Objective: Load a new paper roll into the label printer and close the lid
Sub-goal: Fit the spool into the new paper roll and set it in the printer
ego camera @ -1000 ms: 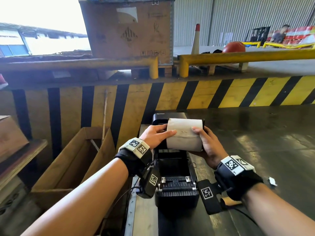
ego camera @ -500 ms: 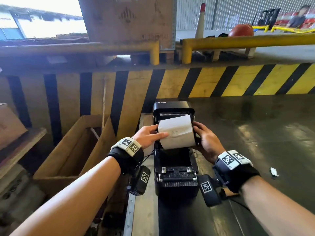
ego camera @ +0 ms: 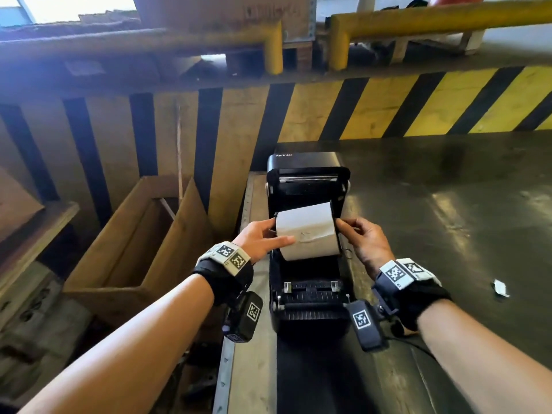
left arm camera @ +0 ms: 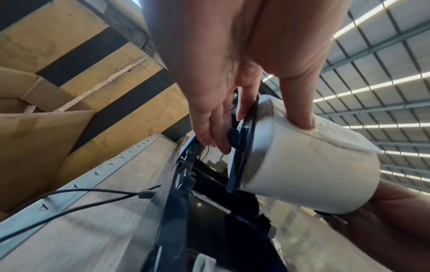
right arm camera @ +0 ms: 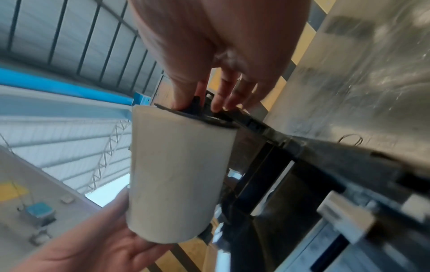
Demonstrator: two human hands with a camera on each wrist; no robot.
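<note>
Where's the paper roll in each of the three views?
Head: paper roll at centre, over the open printer, between both hands.
Left wrist: roll right of centre, left hand coming down onto it from above.
Right wrist: roll centre-left, standing on end in the picture, right hand above it.
Shared landmark: the black flange at the roll's end, which shows at both ends in the wrist views.

I see the label printer (ego camera: 309, 306) on the table (ego camera: 448, 204), its lid (ego camera: 307, 171) upright at the back; the paper roll (ego camera: 307, 231) sits over the open bay, between my left hand (ego camera: 260, 239) and right hand (ego camera: 369, 243); a cardboard box (ego camera: 119, 249) lies left of the table; a paper scrap (ego camera: 501, 287) lies well right.
</note>
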